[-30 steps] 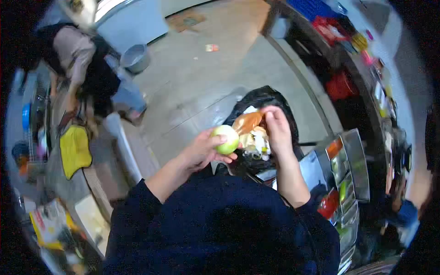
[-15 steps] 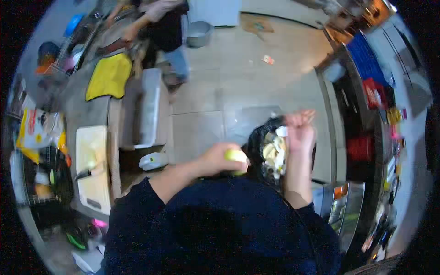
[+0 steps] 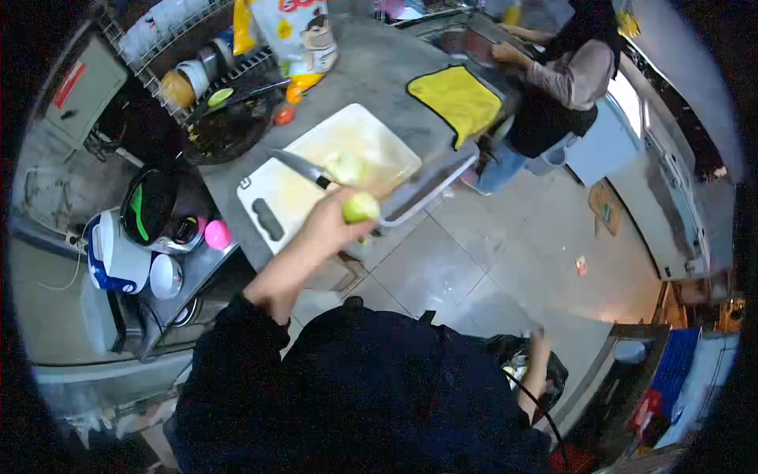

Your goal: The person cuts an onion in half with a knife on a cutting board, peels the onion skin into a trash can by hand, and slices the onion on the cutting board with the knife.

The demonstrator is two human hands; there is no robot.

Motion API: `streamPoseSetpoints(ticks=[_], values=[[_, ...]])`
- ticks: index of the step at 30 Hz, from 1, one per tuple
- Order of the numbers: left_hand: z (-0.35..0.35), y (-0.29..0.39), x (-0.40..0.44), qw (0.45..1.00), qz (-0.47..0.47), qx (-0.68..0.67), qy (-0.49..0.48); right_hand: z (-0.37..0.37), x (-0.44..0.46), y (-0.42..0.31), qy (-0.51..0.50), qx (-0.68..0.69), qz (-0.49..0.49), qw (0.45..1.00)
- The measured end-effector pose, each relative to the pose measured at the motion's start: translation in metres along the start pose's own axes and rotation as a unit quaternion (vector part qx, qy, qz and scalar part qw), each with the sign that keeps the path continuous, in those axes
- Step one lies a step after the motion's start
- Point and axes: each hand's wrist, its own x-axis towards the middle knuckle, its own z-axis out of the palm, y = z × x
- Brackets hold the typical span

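My left hand [image 3: 328, 221] is closed around a round yellow-green fruit or vegetable [image 3: 361, 207]; its exact kind is unclear. It hovers over the front edge of the white cutting board [image 3: 276, 193]. Just beyond my hand, a similar pale green piece [image 3: 347, 168] lies in a shallow cream tray [image 3: 387, 150]. A knife [image 3: 296, 166] rests across board and tray, its handle partly covered by my hand. Low on the right, my right hand [image 3: 539, 345] is beside a black plastic bag [image 3: 555, 371] with pale scraps in it. Those fingers are blurred and small.
On the counter are a yellow cloth [image 3: 458, 99], a dark pan [image 3: 225, 130], tomatoes [image 3: 284, 116] and a dish rack [image 3: 181, 39]. A co-worker [image 3: 568, 87] stands at the counter's far end. A rice cooker [image 3: 118, 253] sits at left.
My view has swung left toward the counter. My left hand has carried the yellow-green piece from near the bag to the cutting board. My right hand stays by the bag.
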Motion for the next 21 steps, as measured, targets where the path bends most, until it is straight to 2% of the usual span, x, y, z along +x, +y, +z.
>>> streamPoseSetpoints(ticks=[1, 2, 4, 5, 6, 7, 8, 9, 10, 12, 14, 16, 17, 20, 21], values=[[-0.021, -0.018, 0.001, 0.999, -0.012, 0.026, 0.032, -0.038, 0.046, -0.124, 0.017, 0.289, 0.039, 0.956], [-0.035, -0.035, -0.003, 0.996, -0.023, 0.053, 0.063, -0.103, 0.076, -0.255, -0.024, 0.160, -0.021, 0.987], [-0.051, -0.076, -0.007, 0.993, -0.013, 0.084, 0.077, -0.145, 0.114, -0.413, -0.050, 0.253, -0.107, 0.960], [-0.053, -0.095, -0.007, 0.989, 0.008, 0.121, 0.087, -0.168, 0.122, -0.475, -0.104, 0.263, -0.149, 0.948], [-0.060, -0.111, -0.006, 0.983, 0.028, 0.157, 0.094, -0.155, 0.135, -0.519, -0.149, 0.325, -0.180, 0.917], [-0.065, -0.118, -0.007, 0.983, 0.026, 0.158, 0.092, -0.151, 0.139, -0.561, -0.025, 0.264, -0.396, 0.879], [-0.067, -0.123, -0.006, 0.976, 0.036, 0.172, 0.127, -0.154, 0.138, -0.602, -0.019, 0.229, -0.451, 0.862], [-0.064, -0.125, -0.005, 0.968, 0.047, 0.185, 0.160, -0.158, 0.134, -0.632, -0.013, 0.192, -0.504, 0.842], [-0.064, -0.128, -0.005, 0.959, 0.059, 0.199, 0.194, -0.161, 0.130, -0.656, -0.014, 0.192, -0.501, 0.844], [-0.068, -0.130, -0.004, 0.970, 0.062, 0.162, 0.168, -0.164, 0.124, -0.687, 0.005, -0.016, -0.501, 0.865], [-0.071, -0.129, -0.006, 0.986, 0.060, 0.087, 0.126, -0.157, 0.127, -0.698, -0.018, -0.033, -0.485, 0.874], [-0.073, -0.126, -0.012, 0.987, 0.069, 0.085, 0.113, -0.149, 0.126, -0.705, -0.063, -0.067, -0.460, 0.883], [-0.074, -0.124, -0.015, 0.988, 0.082, 0.085, 0.104, -0.146, 0.126, -0.704, -0.069, -0.068, -0.459, 0.883], [-0.082, -0.128, -0.012, 0.990, 0.095, 0.074, 0.069, -0.148, 0.124, -0.688, -0.147, 0.091, -0.339, 0.925], [-0.084, -0.130, -0.010, 0.992, 0.098, 0.065, 0.047, -0.152, 0.123, -0.683, -0.153, 0.089, -0.337, 0.925]])
